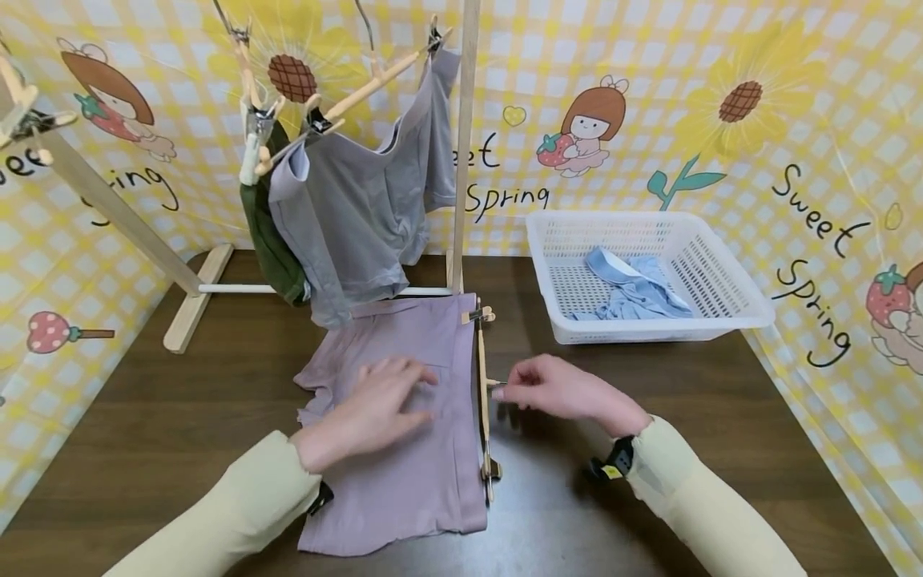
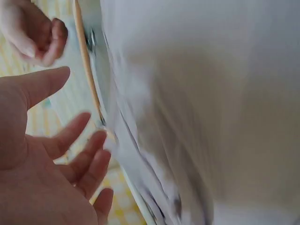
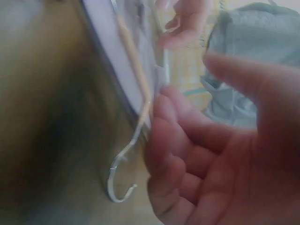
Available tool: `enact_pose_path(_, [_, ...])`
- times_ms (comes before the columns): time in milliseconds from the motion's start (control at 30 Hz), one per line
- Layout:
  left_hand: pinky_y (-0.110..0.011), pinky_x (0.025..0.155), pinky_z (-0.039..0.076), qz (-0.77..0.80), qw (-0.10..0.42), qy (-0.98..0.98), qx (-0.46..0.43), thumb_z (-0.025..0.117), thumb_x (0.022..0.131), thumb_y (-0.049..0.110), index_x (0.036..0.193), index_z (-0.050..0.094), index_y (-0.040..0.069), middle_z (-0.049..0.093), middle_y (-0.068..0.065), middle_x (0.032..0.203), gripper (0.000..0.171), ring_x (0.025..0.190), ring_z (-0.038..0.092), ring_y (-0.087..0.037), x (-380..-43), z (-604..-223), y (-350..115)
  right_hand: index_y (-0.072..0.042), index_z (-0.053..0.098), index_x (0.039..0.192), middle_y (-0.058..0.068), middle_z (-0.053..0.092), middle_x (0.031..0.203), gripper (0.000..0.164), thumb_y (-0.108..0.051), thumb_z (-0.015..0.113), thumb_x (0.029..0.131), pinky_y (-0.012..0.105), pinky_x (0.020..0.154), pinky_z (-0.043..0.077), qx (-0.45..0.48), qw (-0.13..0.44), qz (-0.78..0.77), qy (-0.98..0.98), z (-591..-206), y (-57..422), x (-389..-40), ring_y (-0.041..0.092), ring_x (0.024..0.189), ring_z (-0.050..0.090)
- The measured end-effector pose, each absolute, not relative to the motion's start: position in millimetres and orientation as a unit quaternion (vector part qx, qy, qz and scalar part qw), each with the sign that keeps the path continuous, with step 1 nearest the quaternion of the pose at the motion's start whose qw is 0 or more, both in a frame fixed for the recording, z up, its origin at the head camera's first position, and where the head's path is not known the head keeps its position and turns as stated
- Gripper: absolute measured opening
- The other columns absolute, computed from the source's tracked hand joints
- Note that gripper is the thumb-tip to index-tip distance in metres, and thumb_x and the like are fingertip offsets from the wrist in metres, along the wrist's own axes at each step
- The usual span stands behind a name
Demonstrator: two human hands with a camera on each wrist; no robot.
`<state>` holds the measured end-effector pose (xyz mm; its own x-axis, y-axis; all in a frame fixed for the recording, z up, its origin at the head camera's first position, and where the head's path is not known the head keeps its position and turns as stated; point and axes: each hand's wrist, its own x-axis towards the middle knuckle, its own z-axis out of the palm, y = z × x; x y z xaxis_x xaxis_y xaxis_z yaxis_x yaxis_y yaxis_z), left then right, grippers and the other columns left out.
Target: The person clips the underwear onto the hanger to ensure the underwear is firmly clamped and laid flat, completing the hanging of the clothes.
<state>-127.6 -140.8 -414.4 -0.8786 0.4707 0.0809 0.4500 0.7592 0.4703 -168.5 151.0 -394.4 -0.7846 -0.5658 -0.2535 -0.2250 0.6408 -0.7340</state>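
Note:
A pair of lilac boxer briefs point(image 1: 404, 489) lies flat on the table, its waistband edge clipped to a wooden clip hanger point(image 1: 483, 385). My left hand point(image 1: 371, 413) hovers over or rests lightly on the fabric, fingers spread; contact cannot be told. In the left wrist view its fingers are relaxed and hold nothing. Beside the hanger's middle is my right hand point(image 1: 558, 389), fingers loosely curled, thumb apart from them. The metal hook point(image 3: 112, 180) stands free below the fingers in the right wrist view. Whether the fingertips touch the hanger's neck is unclear.
Behind the briefs stands a rack with a wooden post point(image 1: 465, 160) and white bottom bar point(image 1: 425, 290). Grey boxer briefs point(image 1: 360, 200) and a dark green garment point(image 1: 270, 240) hang there. A white basket point(image 1: 663, 327) holds a light blue garment point(image 1: 634, 292) at the right.

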Motion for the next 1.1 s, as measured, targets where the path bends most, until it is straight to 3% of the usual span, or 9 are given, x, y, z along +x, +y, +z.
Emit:
enact_pose_path(100, [-0.050,0.100,0.039,0.259,0.040,0.915,0.308,0.080,0.088,0.025,0.112,0.067,0.015,0.062,0.003,0.112,0.029,0.111,0.055,-0.021,-113,-414,-130,-0.015,0.072,0.086,-0.002,0.065,0.074,0.030,-0.043,0.071,0.095,0.028,0.058,0.043,-0.262,0.275,-0.344,0.859,-398,158,-155,0.010,0.064,0.053])
enact_pose_path(200, [-0.039,0.092,0.047,0.278,0.072,0.888,0.359,0.080,0.087,0.023,0.102,0.067,0.017,0.061,0.008,0.101,0.021,0.097,0.058,-0.013,-101,-415,-121,-0.020,0.072,0.084,-0.008,0.066,0.073,0.025,-0.044,0.074,0.092,0.025,0.058,0.043,-0.277,0.291,-0.340,0.850,-405,160,-145,0.006,0.063,0.053])
enact_pose_path(333, [-0.024,0.076,0.048,0.285,0.132,0.865,0.390,0.084,0.083,0.033,0.091,0.064,0.020,0.057,0.012,0.087,0.026,0.081,0.054,-0.006,-89,-420,-114,-0.023,0.072,0.081,-0.012,0.064,0.069,0.025,-0.045,0.076,0.090,0.024,0.056,0.042,-0.284,0.298,-0.340,0.846,-412,158,-133,0.004,0.062,0.053])
enact_pose_path(433, [-0.019,0.071,0.045,0.272,0.150,0.861,0.402,0.087,0.078,0.038,0.088,0.062,0.022,0.054,0.014,0.082,0.032,0.076,0.051,-0.003,-83,-423,-109,-0.023,0.072,0.080,-0.013,0.064,0.068,0.027,-0.048,0.077,0.088,0.023,0.055,0.042,-0.285,0.292,-0.340,0.847,-417,154,-127,0.004,0.061,0.053])
enact_pose_path(700, [-0.017,0.071,0.044,0.264,0.167,0.864,0.394,0.090,0.076,0.037,0.092,0.063,0.020,0.053,0.016,0.085,0.035,0.078,0.051,0.000,-79,-429,-104,-0.023,0.070,0.079,-0.011,0.063,0.066,0.029,-0.050,0.080,0.085,0.024,0.055,0.042,-0.267,0.259,-0.355,0.857,-425,138,-120,0.004,0.058,0.052])
enact_pose_path(967, [-0.018,0.067,0.043,0.269,0.172,0.869,0.377,0.092,0.074,0.034,0.092,0.063,0.021,0.052,0.016,0.085,0.037,0.074,0.048,0.001,-78,-431,-105,-0.018,0.074,0.073,-0.014,0.054,0.058,0.037,-0.045,0.067,0.097,0.021,0.053,0.037,-0.313,0.272,-0.347,0.841,-429,132,-116,0.002,0.054,0.045])
enact_pose_path(1100, [-0.019,0.066,0.042,0.266,0.173,0.869,0.380,0.091,0.074,0.035,0.092,0.062,0.022,0.050,0.015,0.084,0.037,0.073,0.047,0.000,-79,-433,-104,-0.016,0.070,0.072,-0.016,0.049,0.058,0.039,-0.044,0.065,0.099,0.022,0.052,0.035,-0.310,0.280,-0.346,0.840,-427,134,-113,0.002,0.054,0.044])
